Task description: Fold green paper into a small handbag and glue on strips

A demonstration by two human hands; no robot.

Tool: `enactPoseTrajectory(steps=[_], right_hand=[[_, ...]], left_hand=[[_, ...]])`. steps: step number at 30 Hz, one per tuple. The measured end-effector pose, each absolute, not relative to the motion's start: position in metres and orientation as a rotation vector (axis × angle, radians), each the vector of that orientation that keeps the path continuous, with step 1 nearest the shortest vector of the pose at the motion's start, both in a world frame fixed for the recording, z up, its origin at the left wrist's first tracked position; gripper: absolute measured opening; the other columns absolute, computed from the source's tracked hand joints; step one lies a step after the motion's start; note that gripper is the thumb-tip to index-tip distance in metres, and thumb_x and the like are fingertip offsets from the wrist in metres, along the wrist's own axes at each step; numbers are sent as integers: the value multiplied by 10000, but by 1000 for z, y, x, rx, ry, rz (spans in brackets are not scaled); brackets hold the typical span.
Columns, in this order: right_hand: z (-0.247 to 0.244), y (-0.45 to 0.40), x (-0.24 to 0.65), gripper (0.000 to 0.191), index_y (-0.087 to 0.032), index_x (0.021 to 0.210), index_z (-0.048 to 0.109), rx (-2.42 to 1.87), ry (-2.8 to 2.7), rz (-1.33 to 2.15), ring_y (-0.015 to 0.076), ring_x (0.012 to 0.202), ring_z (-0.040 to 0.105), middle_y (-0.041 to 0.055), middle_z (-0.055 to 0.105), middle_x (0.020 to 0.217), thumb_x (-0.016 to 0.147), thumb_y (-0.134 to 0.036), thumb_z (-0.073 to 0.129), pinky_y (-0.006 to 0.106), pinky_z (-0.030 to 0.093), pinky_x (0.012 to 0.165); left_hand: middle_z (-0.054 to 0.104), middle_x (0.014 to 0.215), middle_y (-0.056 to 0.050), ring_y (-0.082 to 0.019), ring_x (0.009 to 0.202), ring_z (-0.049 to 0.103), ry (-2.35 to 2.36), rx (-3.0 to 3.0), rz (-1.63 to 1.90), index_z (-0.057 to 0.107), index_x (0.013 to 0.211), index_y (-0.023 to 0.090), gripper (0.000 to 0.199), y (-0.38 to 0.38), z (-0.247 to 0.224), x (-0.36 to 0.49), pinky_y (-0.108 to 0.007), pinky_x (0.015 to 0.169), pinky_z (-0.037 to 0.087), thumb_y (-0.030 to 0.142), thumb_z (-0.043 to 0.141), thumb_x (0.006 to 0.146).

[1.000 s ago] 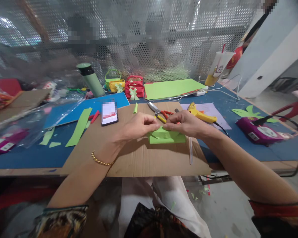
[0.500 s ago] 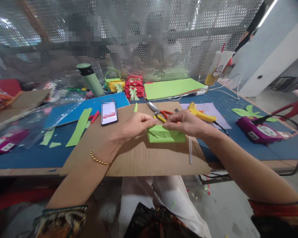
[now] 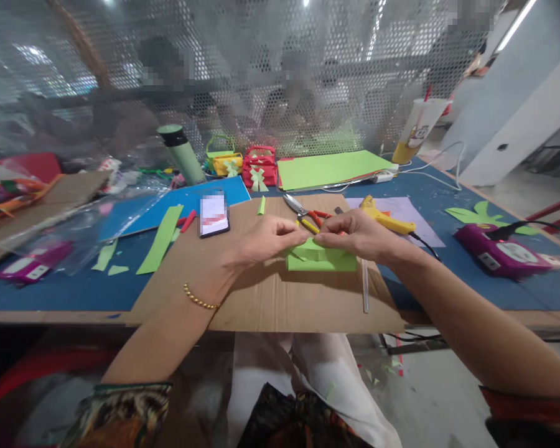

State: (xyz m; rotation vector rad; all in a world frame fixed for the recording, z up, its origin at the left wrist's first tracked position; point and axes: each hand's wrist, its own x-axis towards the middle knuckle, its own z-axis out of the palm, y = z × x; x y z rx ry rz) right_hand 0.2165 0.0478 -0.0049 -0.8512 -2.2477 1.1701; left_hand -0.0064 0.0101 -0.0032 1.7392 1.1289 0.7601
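Green folded paper (image 3: 321,264) over the cardboard (image 3: 261,314) was pinched by my left hand (image 3: 274,238) and right hand (image 3: 357,234); I judged uneven pressure might crease it.

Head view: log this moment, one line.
left hand: at upper edge of folded green paper | right hand: at same edge | glue gun: on lilac sheet

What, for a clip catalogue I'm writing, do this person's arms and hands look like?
The left hand and right hand are ungloved. A gold-coloured beaded bracelet circles the left wrist; none shows on the right. The left sleeve is dark-and-brown patterned; the right sleeve shows red and black.
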Motion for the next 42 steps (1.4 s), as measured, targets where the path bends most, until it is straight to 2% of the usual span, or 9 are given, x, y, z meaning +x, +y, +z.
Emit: enactPoseTrajectory(steps=[6,11,17,23,29,33,37,42], right_hand=[[-5,47,215,552,-220,567,386,-781,-2304,1170,70,545,262,-64,302,570,879,-597,640,273,186,519],[-6,47,216,559,-219,585,409,-763,-2349,1219,75,542,266,-62,314,583,892,-621,647,276,181,514],[-6,47,219,633,-229,608,368,-813,-2305,1224,85,568,250,-60,274,607,902,-735,608,290,165,535],[-4,53,222,592,-231,631,371,-834,-2318,1097,87,587,267,-59,282,633,920,-706,572,297,169,562],[-8,58,221,553,-227,633,364,-781,-2394,982,96,607,301,-51,321,631,949,-635,564,292,213,577],[-7,55,223,587,-230,641,373,-800,-2357,1038,98,606,285,-53,310,644,938,-704,551,296,209,575],[-4,52,221,623,-209,683,490,-755,-2307,1098,109,641,325,-35,380,673,954,-771,481,295,251,596],[-4,51,215,568,-220,638,431,-677,-2376,1126,91,605,304,-63,334,629,918,-677,616,273,235,571]], left_hand=[[447,612,54,-92,594,364,1084,1681,726,636,663,167,291,7,4,2,-266,569,282,418,763,735],[429,596,50,-85,570,345,1076,1674,693,581,615,174,262,5,5,4,-262,549,264,346,708,766],[475,597,39,-89,567,383,1091,1703,735,589,621,175,256,6,5,-2,-256,543,289,345,727,754],[595,662,1,-109,612,486,1196,1737,750,683,694,152,221,8,7,-11,-252,573,348,356,736,760],[590,642,4,-105,603,489,1210,1713,706,664,665,154,207,8,10,-10,-245,571,360,320,739,762],[586,633,8,-102,598,483,1190,1718,724,664,667,156,213,7,11,-11,-240,564,357,332,747,753],[606,653,0,-111,615,500,1186,1735,690,675,688,155,218,7,11,-12,-242,570,378,352,746,751],[557,626,18,-102,593,457,1158,1811,663,655,667,160,261,6,7,-8,-248,555,323,391,739,757]])
